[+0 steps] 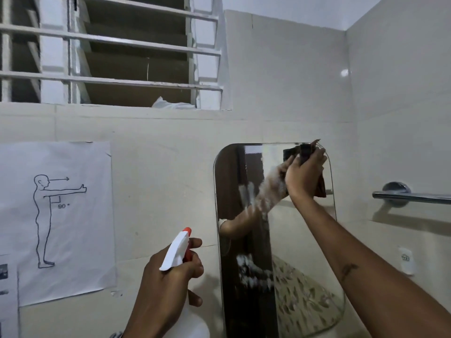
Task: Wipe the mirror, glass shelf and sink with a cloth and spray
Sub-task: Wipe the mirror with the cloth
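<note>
A rounded mirror [305, 259] hangs on the tiled wall, with white foam streaks across its left and middle parts. My right hand [303, 175] presses a dark brown cloth [319, 184] against the mirror's top right corner. My left hand [168, 276] holds a white spray bottle [178, 250] with a red nozzle and trigger, lower left of the mirror, its nozzle pointing up and to the right. The glass shelf and sink are out of view.
A chrome towel bar [412, 197] juts from the right wall beside the mirror. A paper poster of a standing figure [58, 220] is taped to the left wall. A barred louvre window [109, 52] sits above. A white wall socket [405, 259] is at lower right.
</note>
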The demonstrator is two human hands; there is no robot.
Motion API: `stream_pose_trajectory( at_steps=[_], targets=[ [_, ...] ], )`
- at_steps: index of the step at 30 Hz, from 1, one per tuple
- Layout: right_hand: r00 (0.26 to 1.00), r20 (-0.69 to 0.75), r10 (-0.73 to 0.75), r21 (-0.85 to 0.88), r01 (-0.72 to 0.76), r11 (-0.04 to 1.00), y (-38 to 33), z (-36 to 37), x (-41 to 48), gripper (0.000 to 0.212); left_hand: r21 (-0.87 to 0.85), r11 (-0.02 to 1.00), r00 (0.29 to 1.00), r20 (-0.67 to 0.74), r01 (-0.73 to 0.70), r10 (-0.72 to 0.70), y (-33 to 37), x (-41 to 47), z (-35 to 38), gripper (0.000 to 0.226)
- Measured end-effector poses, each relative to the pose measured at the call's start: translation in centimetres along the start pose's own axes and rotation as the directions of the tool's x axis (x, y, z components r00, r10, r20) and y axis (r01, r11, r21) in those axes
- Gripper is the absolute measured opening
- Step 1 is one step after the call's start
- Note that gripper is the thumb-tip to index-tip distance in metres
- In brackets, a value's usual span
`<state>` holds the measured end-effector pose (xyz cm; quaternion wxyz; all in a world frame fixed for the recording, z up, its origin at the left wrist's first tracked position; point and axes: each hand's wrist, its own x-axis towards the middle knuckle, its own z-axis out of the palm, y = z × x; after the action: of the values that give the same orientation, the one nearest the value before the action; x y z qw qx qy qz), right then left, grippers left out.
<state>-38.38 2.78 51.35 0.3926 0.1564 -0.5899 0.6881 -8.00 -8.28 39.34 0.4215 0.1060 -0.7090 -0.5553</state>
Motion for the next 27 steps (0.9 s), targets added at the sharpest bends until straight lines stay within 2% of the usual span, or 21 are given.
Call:
stream_pose_trajectory(
  at_steps=[3,5,7,9,12,16,18,21,24,25,27],
  targets=[
    [0.998,0.048,-0.03,0.043,0.028,0.999,-2.4,1.2,-3.1,0.062,-0.001,0.999,0.999,-0.005,-0.039,0.039,-0.6,0.4,-0.2,0.055],
    [0.985,0.098,-0.143,0.084,0.135,0.987,-4.3,2.5,-6.5,0.066,-0.04,0.998,0.999,0.001,-0.054,0.054,-0.9,0.5,0.1,0.049],
    [0.946,0.221,-0.237,0.145,0.209,0.967,-6.1,3.9,-10.5,0.07,-0.081,0.996,0.999,0.002,-0.048,0.048,-1.0,0.4,0.5,0.049],
    [0.877,0.351,-0.329,0.181,0.281,0.942,-7.3,5.1,-13.8,0.07,-0.105,0.994,0.999,0.001,-0.033,0.034,-1.1,0.2,0.9,0.054],
    [0.813,0.385,-0.436,0.178,0.398,0.9,-7.6,5.9,-15.4,0.066,-0.133,0.991,0.999,0.014,-0.026,0.028,-1.3,-0.1,1.2,0.054],
    [0.82,0.411,-0.397,0.153,0.367,0.917,-5.9,3.9,-12.7,0.068,-0.131,0.991,1.0,0.017,-0.021,0.024,-1.5,-0.1,1.1,0.055],
    [0.886,0.329,-0.326,0.085,0.316,0.945,-3.8,2.6,-9.4,0.065,-0.126,0.992,1.0,0.02,-0.022,0.025,-1.5,-0.1,1.1,0.055],
    [0.982,0.145,-0.122,-0.024,0.127,0.992,-0.4,-0.1,-2.5,0.052,-0.117,0.993,0.999,0.037,-0.017,0.021,-1.4,0.0,0.9,0.06],
    [0.996,0.073,0.054,-0.092,-0.048,0.995,2.6,-3.4,3.0,0.037,-0.113,0.993,0.999,0.038,-0.022,0.027,-1.2,0.2,0.9,0.048],
    [0.993,0.076,0.087,-0.108,-0.079,0.991,3.1,-4.1,3.9,0.037,-0.115,0.993,0.999,0.042,-0.02,0.025,-1.2,0.2,0.9,0.041],
    [0.99,0.09,0.104,-0.123,-0.092,0.988,3.3,-3.8,3.8,0.043,-0.112,0.994,0.999,0.037,-0.006,0.011,-1.3,0.3,1.0,0.042]
  ],
)
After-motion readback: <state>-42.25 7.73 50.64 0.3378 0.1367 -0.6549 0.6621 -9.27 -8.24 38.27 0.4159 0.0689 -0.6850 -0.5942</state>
